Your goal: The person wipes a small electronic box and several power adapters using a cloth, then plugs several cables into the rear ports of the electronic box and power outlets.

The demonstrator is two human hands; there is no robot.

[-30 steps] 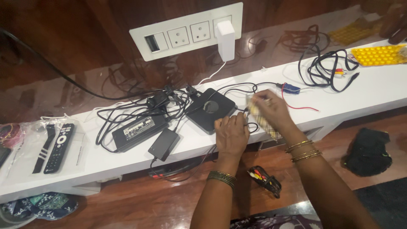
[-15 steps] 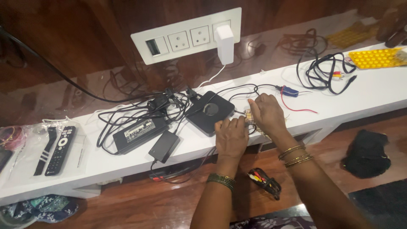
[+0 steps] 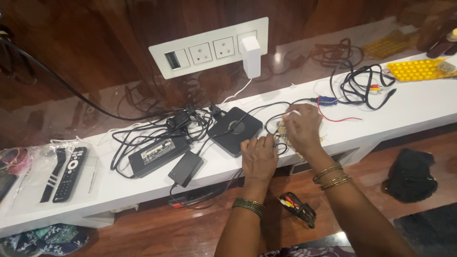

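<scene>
Both hands work beside the black set-top box (image 3: 235,129) on the white surface (image 3: 419,102): left hand (image 3: 259,157) fingers curled on a black cable (image 3: 273,124), right hand (image 3: 301,127) pinching a small circuit board (image 3: 284,134); best kept steady, untangled

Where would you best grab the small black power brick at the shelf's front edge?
Pinch the small black power brick across its two long sides, coming from above and the front. It lies flat, its front end near the shelf edge; cables crowd its rear.
</scene>
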